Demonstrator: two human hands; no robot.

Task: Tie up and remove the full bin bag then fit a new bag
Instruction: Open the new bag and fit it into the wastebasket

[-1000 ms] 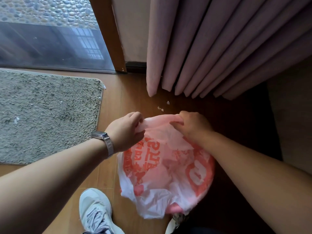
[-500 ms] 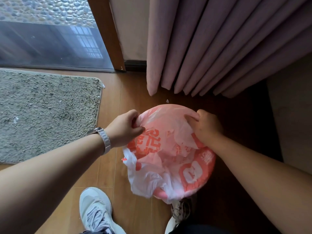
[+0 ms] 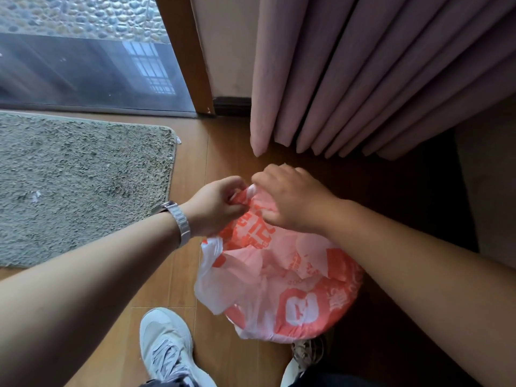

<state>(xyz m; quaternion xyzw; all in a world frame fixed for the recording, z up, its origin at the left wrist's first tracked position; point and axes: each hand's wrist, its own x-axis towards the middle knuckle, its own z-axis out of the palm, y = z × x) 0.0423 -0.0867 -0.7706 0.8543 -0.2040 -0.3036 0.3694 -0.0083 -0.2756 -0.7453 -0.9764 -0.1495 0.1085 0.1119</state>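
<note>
At far left a shaggy green rug lies on the wood floor, its far edge near a glass door with a brown frame. A small white scrap sits on the rug's pile. The left forearm comes in from the lower left, a metal watch on the wrist. The left hand is curled tight, fingers pinching a gathered bit of the bag at its top. Below it, a pale sneaker stands on the floor. The bag, thin white plastic with orange-red print, sits in the middle of the view, bulging and rounded, its neck drawn up between the two hands; whether a bin is under it cannot be told. A second shoe peeks out at the bag's near edge. The right hand touches the left one, knuckles up, fingers closed on the same bunched neck. Beyond the hands, pink curtains hang in folds, their hems just above the floor. The right side of the floor lies in deep shadow.
</note>
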